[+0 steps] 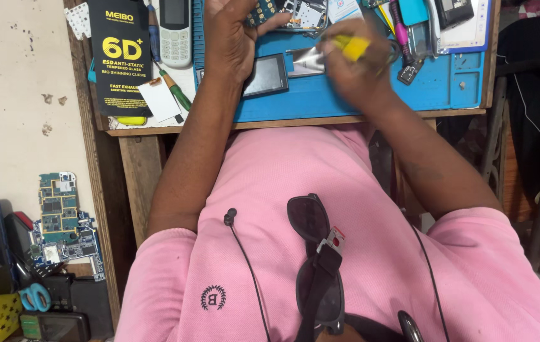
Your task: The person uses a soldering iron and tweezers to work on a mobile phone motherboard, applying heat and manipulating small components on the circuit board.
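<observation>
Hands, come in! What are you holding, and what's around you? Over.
Left hand pressing a circuit board on the blue mat. Right hand gripping a yellow-handled tool. Small black phone between them; keypad phone off left.

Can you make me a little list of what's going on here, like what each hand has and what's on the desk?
Left hand: holds a circuit board
Right hand: grips a yellow tool
Between hands: small phone, shiny plate
Surface: blue mat on a wooden desk
Desk's left end: keypad phone, black box, green screwdriver
Below left: more boards, scissors
</observation>
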